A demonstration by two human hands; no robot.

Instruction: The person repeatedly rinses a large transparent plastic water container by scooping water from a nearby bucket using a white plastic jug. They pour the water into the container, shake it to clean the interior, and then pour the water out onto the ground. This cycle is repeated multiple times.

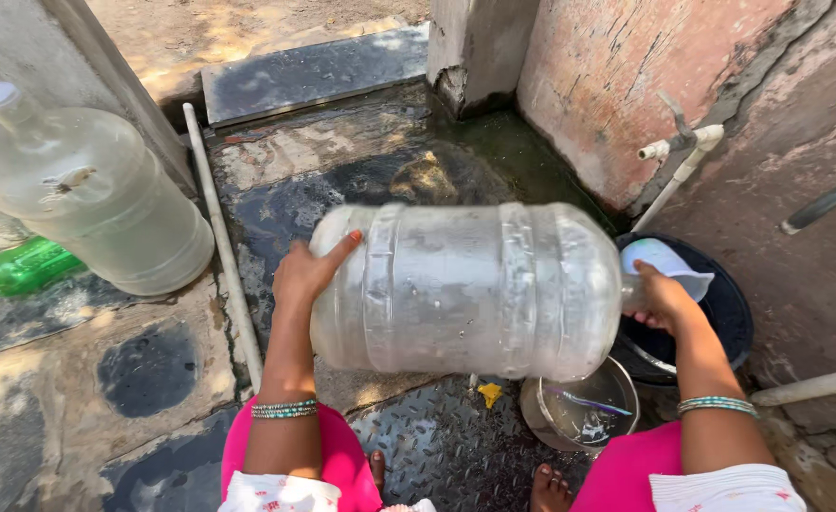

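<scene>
I hold a large clear plastic water jug [465, 289] sideways above the wet ground. My left hand [304, 270] grips its base end on the left. My right hand [663, 299] holds its neck end on the right, over a black bucket [733, 313]. A pale blue scoop [669, 261] rests in the bucket just behind my right hand. Bangles circle both wrists. My pink clothing and bare feet show at the bottom edge.
A second clear jug [86, 190] with a white cap stands at left, a green bottle [25, 265] beside it. A steel pot [584, 408] of water sits below the held jug. A tap [679, 142] juts from the reddish wall. A white pipe [219, 237] lies on the ground.
</scene>
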